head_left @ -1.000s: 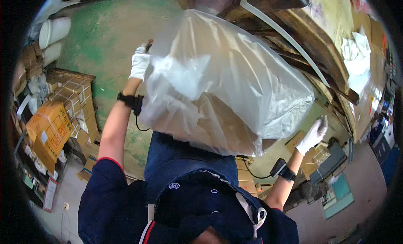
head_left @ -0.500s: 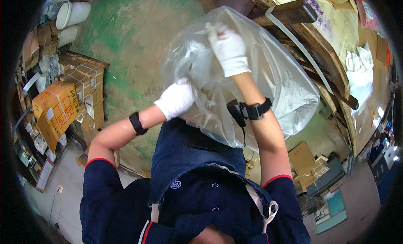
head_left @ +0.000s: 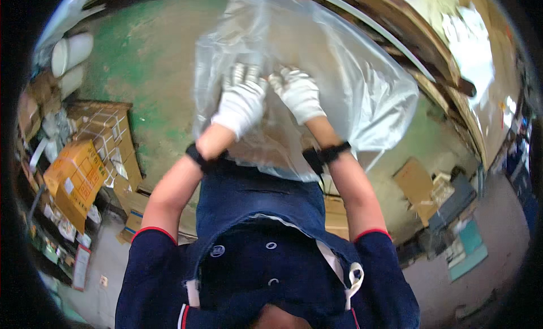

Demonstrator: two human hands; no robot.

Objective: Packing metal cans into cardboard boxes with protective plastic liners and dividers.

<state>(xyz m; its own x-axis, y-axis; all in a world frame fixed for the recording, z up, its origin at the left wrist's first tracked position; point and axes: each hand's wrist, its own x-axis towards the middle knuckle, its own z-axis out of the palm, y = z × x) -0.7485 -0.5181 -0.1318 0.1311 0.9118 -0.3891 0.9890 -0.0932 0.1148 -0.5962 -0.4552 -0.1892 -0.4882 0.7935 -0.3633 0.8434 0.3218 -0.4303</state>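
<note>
A large clear plastic bag (head_left: 362,74) spreads loosely in front of me, with a brownish surface showing through it. My left hand (head_left: 243,102), in a white glove, rests against the film with its fingers stretched forward and apart. Close to its right is my right hand (head_left: 300,97), also white-gloved, with the fingers bent in on the plastic; motion blurs the fingertips. Each wrist wears a black strap, and the right strap (head_left: 334,153) carries a small black block with a cord. What lies under the film is hard to make out.
Stacked tied cartons (head_left: 104,125) and an orange-brown box (head_left: 76,176) stand at left, with white buckets (head_left: 72,53) behind. At right, a wooden frame (head_left: 418,40) edges close to the bag. An open carton (head_left: 416,185) sits on the floor at lower right.
My left hand has moved forward and its fingers have spread. The right hand has come back beside it. The bunched plastic has opened out flatter and extends farther forward.
</note>
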